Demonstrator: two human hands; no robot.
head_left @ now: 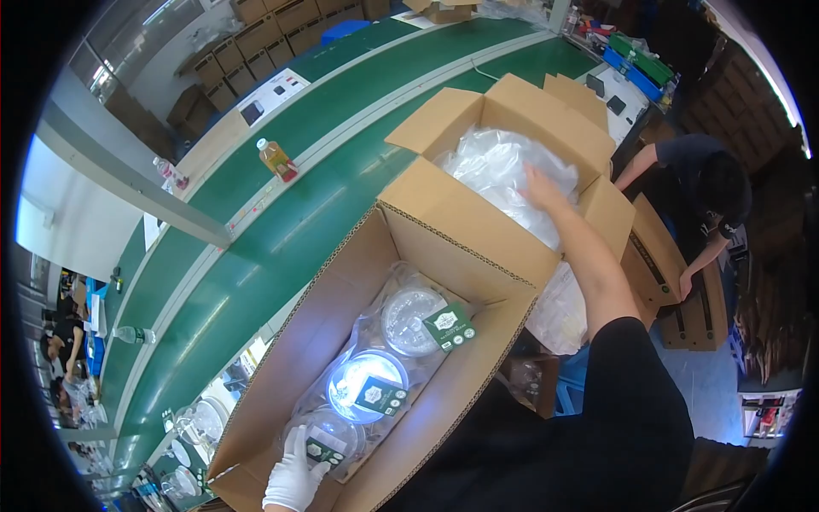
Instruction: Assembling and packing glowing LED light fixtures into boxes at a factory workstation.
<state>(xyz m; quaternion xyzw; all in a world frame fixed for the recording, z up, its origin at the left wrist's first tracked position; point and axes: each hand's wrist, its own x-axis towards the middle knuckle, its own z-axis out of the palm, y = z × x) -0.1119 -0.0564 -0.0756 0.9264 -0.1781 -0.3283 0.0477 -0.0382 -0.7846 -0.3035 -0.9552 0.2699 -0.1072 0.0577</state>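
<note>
My left hand (pixel 294 474), in a white glove, is at the near end of a tall open cardboard box (pixel 286 337). Its fingers and thumb close on the rim of a round clear plastic item (pixel 345 431) with a green card tag. Two similar round items lie in a row beyond it: a brightly shining one (pixel 341 388) and a farther clear one (pixel 405 320). My bare right hand (pixel 539 188) reaches over a second open box (pixel 452 196) and touches the clear plastic bags (pixel 495 171) inside. Its fingers are blurred.
A green conveyor belt (pixel 341 196) curves behind the boxes, with a drink bottle (pixel 277 160) on its dividing rail. At right a co-worker (pixel 712 183) handles cardboard cartons (pixel 674 273). More round clear items (pixel 200 422) lie at lower left. A white plastic bag (pixel 559 316) hangs below my right arm.
</note>
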